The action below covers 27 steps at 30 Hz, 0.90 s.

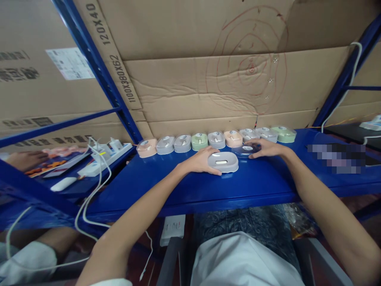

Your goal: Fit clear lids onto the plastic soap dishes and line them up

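My left hand (200, 159) grips the left end of a grey oval device (224, 161) lying on the blue shelf (166, 186). My right hand (266, 148) rests on a clear plastic lid (245, 149) just behind and to the right of that device. Behind both hands a row of several small oval devices (216, 139) in peach, grey and green, each under a clear lid, runs along the back of the shelf.
Cardboard sheets (226, 75) form the wall behind the shelf. To the left, a white power strip (108, 155) with white cables lies on a neighbouring shelf, where another person's hand (25, 159) rests. A blue rack post (98, 67) slants up at left.
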Available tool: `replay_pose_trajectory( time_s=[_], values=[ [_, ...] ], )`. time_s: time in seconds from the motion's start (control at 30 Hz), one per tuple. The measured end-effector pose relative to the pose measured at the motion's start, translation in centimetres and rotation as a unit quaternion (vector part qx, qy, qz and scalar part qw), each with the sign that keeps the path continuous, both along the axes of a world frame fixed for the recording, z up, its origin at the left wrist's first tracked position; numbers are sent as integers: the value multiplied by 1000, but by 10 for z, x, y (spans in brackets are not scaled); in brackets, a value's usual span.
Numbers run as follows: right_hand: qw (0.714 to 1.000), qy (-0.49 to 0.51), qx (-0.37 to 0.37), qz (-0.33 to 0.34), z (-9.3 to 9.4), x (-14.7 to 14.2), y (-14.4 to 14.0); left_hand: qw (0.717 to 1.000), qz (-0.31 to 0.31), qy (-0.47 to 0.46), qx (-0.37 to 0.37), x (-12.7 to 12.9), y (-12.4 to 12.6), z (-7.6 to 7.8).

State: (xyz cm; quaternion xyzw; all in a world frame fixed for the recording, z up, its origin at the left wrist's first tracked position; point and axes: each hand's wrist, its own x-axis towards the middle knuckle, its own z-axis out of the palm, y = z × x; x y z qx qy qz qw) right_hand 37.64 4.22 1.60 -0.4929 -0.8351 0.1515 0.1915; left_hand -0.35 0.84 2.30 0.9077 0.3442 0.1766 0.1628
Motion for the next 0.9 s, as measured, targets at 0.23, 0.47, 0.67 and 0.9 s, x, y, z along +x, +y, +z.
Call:
replay_pose_trajectory(
  time_s=[0.23,0.47,0.67,0.9],
  values=[
    [997,-47,54,14,-5,8,8,1000,-3,4,4,-1,2,-1],
    [993,-90,71,-10,-8,5,6,1000,-6,4,17,-2,6,-4],
    [994,-80,76,-19,-1,-4,-5,999,-18,1,35,-1,6,-8],
    [970,143,178,89,17,-61,-47,998,-9,19,53,4,-2,-13]
  ],
)
